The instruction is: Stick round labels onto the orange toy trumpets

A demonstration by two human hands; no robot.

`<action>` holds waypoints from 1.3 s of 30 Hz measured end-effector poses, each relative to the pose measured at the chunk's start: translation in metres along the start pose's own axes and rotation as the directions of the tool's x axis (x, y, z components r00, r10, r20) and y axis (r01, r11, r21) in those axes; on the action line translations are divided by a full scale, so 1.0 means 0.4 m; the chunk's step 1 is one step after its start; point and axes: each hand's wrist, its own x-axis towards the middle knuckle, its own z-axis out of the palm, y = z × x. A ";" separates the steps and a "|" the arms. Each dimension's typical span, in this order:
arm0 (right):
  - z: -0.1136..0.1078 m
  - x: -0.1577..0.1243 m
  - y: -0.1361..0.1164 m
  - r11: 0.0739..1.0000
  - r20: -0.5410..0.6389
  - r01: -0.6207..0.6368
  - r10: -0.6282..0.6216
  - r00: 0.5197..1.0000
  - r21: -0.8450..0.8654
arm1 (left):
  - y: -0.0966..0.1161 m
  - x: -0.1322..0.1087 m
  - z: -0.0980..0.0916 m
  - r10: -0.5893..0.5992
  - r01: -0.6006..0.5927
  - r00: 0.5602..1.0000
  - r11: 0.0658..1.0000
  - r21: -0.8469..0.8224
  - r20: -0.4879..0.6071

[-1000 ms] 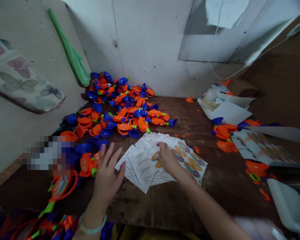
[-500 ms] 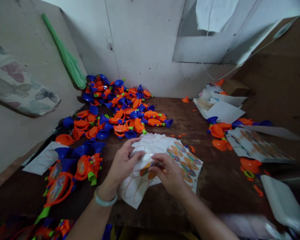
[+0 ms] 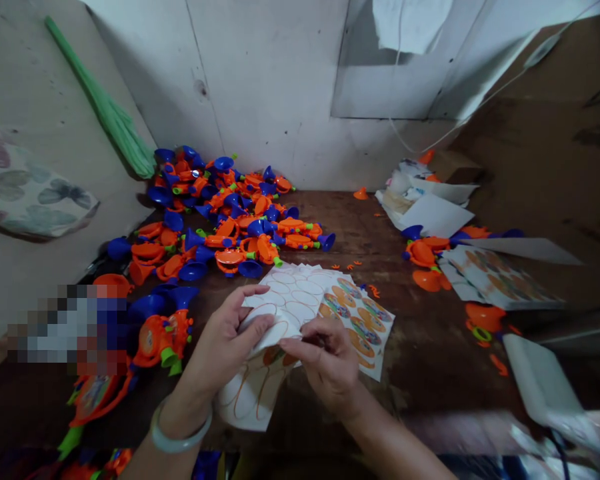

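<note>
My left hand, wearing a pale bangle at its wrist, grips a white sticker sheet between thumb and fingers. Oval outlines mark the sheet, and its near part bends over, with orange stickers partly showing beneath. At the sheet's right edge, the thumb and forefinger of my right hand are pinched together; whether a loose sticker is between them is hidden. Under and behind both hands lie more sheets, some with orange oval stickers in rows. Left of my left hand are toy trumpets in orange, blue and green.
A heap of toy trumpets covers the back left of the brown table. At right are a stack of sticker sheets, papers, orange parts and a white plastic box. Small orange bits lie behind the sheets.
The view has turned slightly to the right. My right fingers have moved from an orange sticker to the sheet's right edge, and the sheet in my left hand is bent up more.
</note>
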 end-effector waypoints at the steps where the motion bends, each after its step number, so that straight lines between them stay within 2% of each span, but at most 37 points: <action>1: 0.000 -0.007 -0.001 1.000 -0.014 0.000 0.000 1.000 -0.001 | -0.002 0.004 -0.003 0.007 -0.007 1.000 1.000 0.006 -0.013; 4: -0.027 -0.008 -0.016 0.992 -0.015 0.123 -0.123 0.992 -0.024 | -0.006 0.025 -0.019 0.060 -0.053 0.995 0.995 0.086 -0.080; 7: -0.071 0.016 -0.026 0.970 -0.073 0.243 -0.243 0.967 -0.011 | -0.008 0.055 -0.042 0.117 -0.086 0.980 0.978 0.191 -0.160; 9: -0.088 0.035 -0.014 0.983 -0.061 0.183 -0.183 0.981 -0.007 | -0.011 0.072 -0.051 0.122 -0.091 0.980 0.978 0.190 -0.159; 11: -0.090 0.047 0.010 0.998 0.069 0.067 -0.067 0.995 0.012 | -0.015 0.083 -0.052 0.122 -0.102 0.984 0.984 0.147 -0.133; 13: -0.081 0.048 0.037 0.997 0.216 -0.036 0.021 0.976 0.065 | -0.019 0.089 -0.047 0.126 -0.111 0.985 0.986 0.123 -0.120; 15: -0.073 0.044 0.053 0.991 0.287 -0.047 0.008 0.958 0.126 | -0.023 0.090 -0.041 0.135 -0.119 0.983 0.985 0.124 -0.126; 18: -0.072 0.043 0.053 0.994 0.285 0.071 -0.091 0.954 0.081 | -0.026 0.090 -0.036 0.140 -0.126 0.983 0.985 0.118 -0.116; 22: -0.081 0.052 0.039 0.965 0.274 0.238 -0.199 0.941 -0.114 | -0.023 0.092 -0.035 0.109 -0.101 0.990 0.992 0.081 -0.095; 28: -0.068 0.054 0.051 0.912 0.149 0.366 -0.343 0.928 -0.183 | -0.039 0.114 -0.017 -0.013 0.015 0.999 0.998 0.053 -0.032; 31: -0.059 0.052 0.065 0.914 0.085 0.360 -0.350 0.933 -0.190 | -0.063 0.134 -0.007 -0.023 0.024 0.999 0.998 0.053 -0.023; 35: -0.057 0.045 0.091 0.951 -0.028 0.216 -0.228 0.973 -0.223 | -0.098 0.178 0.000 0.011 -0.006 0.998 0.996 0.088 -0.060; 37: -0.064 0.041 0.110 0.972 -0.122 0.085 -0.114 0.986 -0.218 | -0.112 0.210 0.003 0.040 -0.029 0.995 0.993 0.113 -0.095; 39: -0.074 0.040 0.130 0.989 -0.194 -0.037 0.009 0.981 -0.144 | -0.121 0.243 0.008 0.067 -0.051 0.991 0.990 0.129 -0.119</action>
